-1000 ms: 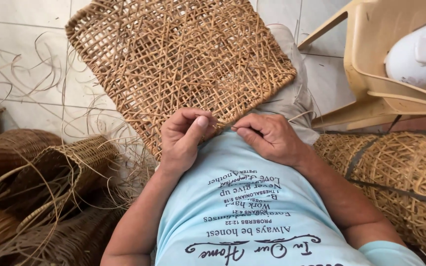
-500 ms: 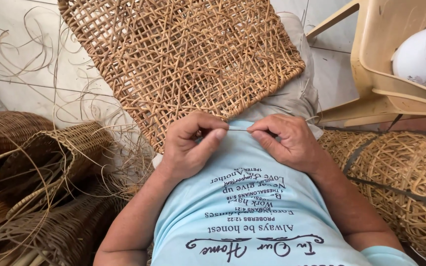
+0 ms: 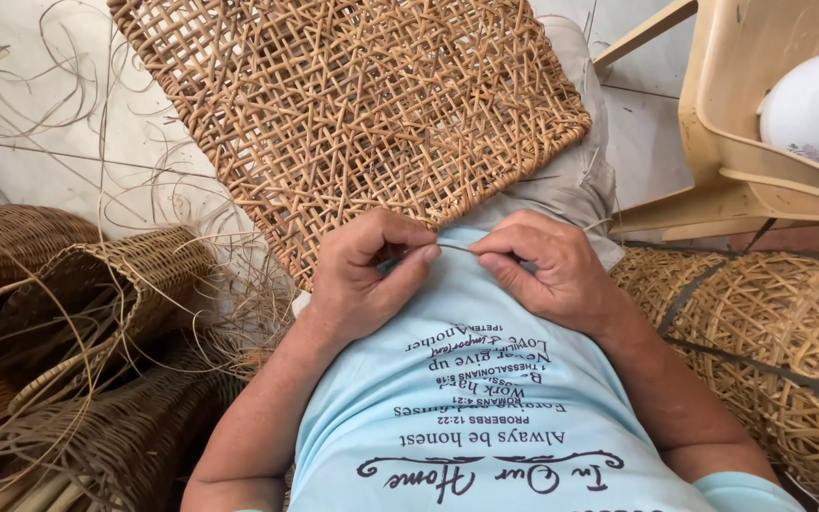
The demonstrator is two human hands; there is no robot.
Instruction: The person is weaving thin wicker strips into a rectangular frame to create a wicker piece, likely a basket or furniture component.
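A: Status on the big stuff first?

B: Woven rattan panel (image 3: pixel 353 114), open lattice, lies on the lap, runs far-left from the body. Near edge sits just beyond both hands. Pale tiled floor (image 3: pixel 40 123) under it, loose rattan strands (image 3: pixel 191 218) scattered on the left.

A: Surroundings?

B: Left: stack of woven baskets (image 3: pixel 78 351), brown, some unfinished w/ loose ends. Right near: another woven basket (image 3: pixel 779 351), lighter colour, dark band across it. Right far: cream plastic chair (image 3: pixel 741 142), white appliance (image 3: pixel 817 104) on its seat.

A: Hands?

B: Both up against the light blue shirt (image 3: pixel 485 417), just at the panel's near edge. Left hand (image 3: pixel 367 280) fingers curled, thumb and forefinger pinched shut on a thin strand (image 3: pixel 455 248). Right hand (image 3: pixel 547 270) also closed, fingertips pinching the same strand at its other end.

A: Strand pos?

B: Spans the short gap btw the two hands, roughly level, taut-looking, over the shirt. Can't tell if it ties into the panel.
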